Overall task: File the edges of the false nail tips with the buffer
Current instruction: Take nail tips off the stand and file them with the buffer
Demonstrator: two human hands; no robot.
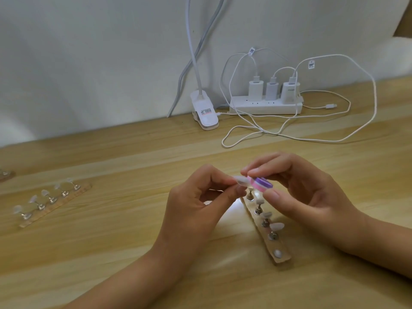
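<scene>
Where met by the desk's far edge, white wall (89, 52) across the upper frame; below, pale wood-grain desk (111, 253). Upper right: white power strip (265, 107) with three chargers (273, 90); left of it, clip lamp base (204, 112). Far left: one nail stand strip (56, 206); lower centre: second nail stand strip (267, 244). Centre, above that: left hand (194, 208) pinching a clear false nail tip (242, 181); right hand (307, 192) pinching a pink-and-purple buffer (262, 185), touching the tip.

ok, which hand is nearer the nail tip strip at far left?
Left. The left hand, pinching a nail tip, sits right of the strip, apart from it; the right hand, holding the buffer, is farther right.
</scene>
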